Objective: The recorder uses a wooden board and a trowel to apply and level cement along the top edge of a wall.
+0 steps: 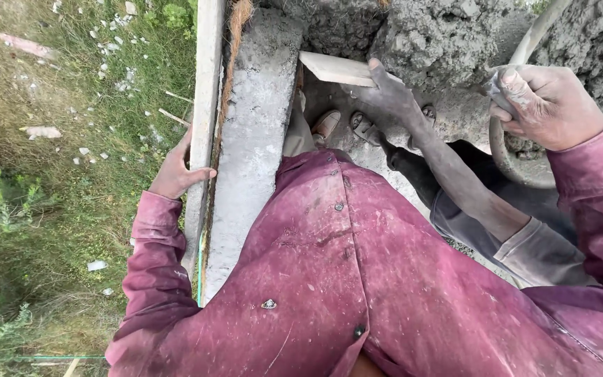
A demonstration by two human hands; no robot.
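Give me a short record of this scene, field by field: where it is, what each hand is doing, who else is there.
Place: outdoors, a concrete wall top beside grass
Left hand: grips a plank along the wall's edge
Right hand: closed on the rim of a pan
Other person's hand: on a wooden float
Material: grey mortar

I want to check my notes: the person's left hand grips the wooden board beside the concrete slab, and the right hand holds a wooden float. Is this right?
Not quite. In the head view, the right hand grips the rim of a round pan; a co-worker's hand holds the wooden float. The left hand does grip the wooden board.
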